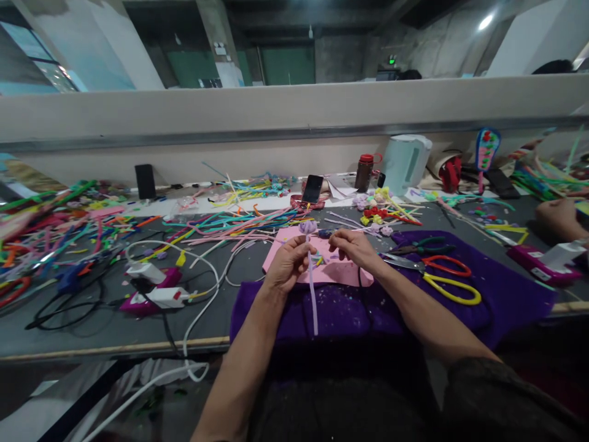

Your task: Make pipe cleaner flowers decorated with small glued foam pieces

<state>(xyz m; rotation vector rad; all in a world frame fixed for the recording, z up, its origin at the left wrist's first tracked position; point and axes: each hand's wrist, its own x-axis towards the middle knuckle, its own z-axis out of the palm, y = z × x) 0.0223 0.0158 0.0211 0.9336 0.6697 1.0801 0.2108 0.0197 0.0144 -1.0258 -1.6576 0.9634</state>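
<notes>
My left hand (293, 261) is closed in a pinch on a lavender pipe-cleaner flower. The curled flower head (308, 227) sticks up above my fingers, and a long pale stem (313, 301) hangs down below them. My right hand (352, 248) is a little to the right, fingers bent together; what they hold, if anything, is too small to make out. Under both hands lies a pink sheet (359, 276) on a purple cloth (294, 325) dotted with small bits. Partly hidden behind my right fingers is a dark blue tool (324, 233).
Scissors (442, 277) with red and yellow handles and green-handled pliers (423, 247) lie to my right. Loose pipe cleaners (248, 222) cover the back. Power strips (154, 298) and cables sit at left. A phone (313, 188), bottle (364, 173) and kettle (407, 162) stand behind. Another person's hand (559, 219) shows far right.
</notes>
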